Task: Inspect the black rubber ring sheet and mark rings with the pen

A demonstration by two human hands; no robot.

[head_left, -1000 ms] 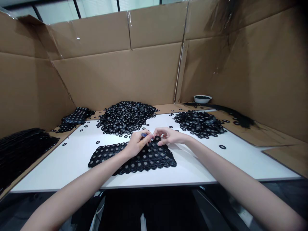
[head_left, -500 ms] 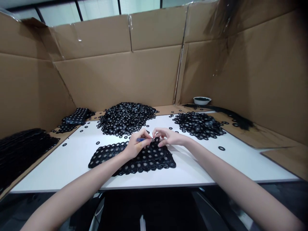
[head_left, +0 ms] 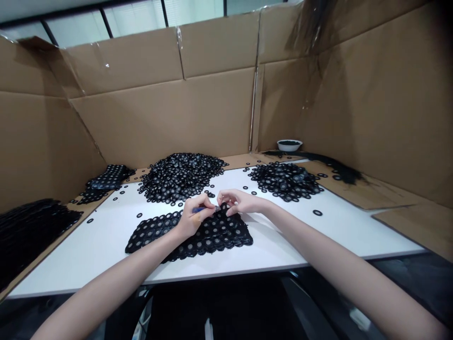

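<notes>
My left hand [head_left: 193,217] is closed around a slim tool with a blue handle [head_left: 198,210]. Its narrow tip points right, at the far edge of a stack of black sheets made of joined rings [head_left: 150,231]. Opposite it, my right hand [head_left: 242,202] has thumb and fingers pinched at a black ring [head_left: 224,207] on that edge, which stands slightly raised. The tool's tip meets the ring or lies just beside it; I cannot tell which. My left forearm covers part of the sheets.
Behind my hands rises a large heap of loose black rings [head_left: 180,174], with a smaller heap [head_left: 285,180] to the right. Stacked sheets [head_left: 31,231] lie at far left. A white bowl [head_left: 289,146] and black strands [head_left: 329,163] sit back right. Cardboard walls [head_left: 159,113] enclose the white board [head_left: 95,250].
The view has shifted a little, so most things appear further left. Both hands stay at the sheet's far edge, and the tool's tip still points at the ring.
</notes>
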